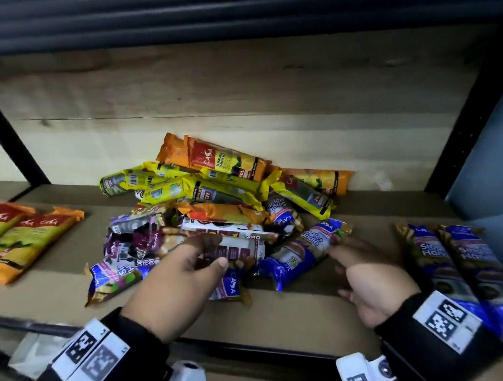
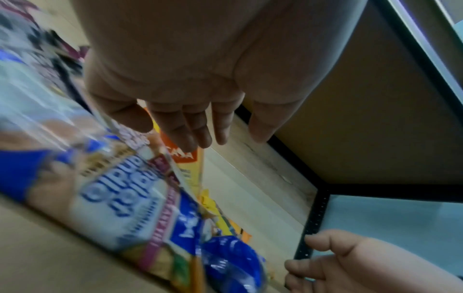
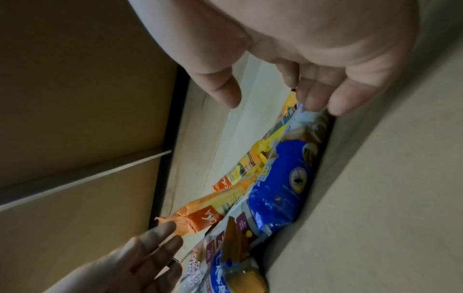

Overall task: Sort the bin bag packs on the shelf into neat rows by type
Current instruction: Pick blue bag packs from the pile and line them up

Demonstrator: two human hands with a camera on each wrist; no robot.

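A jumbled pile of bin bag packs (image 1: 215, 198) in yellow, orange, purple, white and blue lies mid-shelf. My left hand (image 1: 215, 251) hovers open over a white and purple pack (image 1: 239, 249) at the pile's front; in the left wrist view the left hand (image 2: 200, 128) shows straight fingers holding nothing. My right hand (image 1: 338, 261) reaches to the end of a blue pack (image 1: 296, 255). In the right wrist view the right hand (image 3: 273, 101) has fingertips (image 3: 313, 103) touching the blue pack (image 3: 278, 188), with the thumb held apart.
A row of orange and red packs (image 1: 24, 236) lies at the shelf's left, and two blue packs (image 1: 458, 265) lie side by side at the right. The brown shelf board (image 1: 283, 316) runs to a black front rail. Black uprights (image 1: 476, 109) frame the bay.
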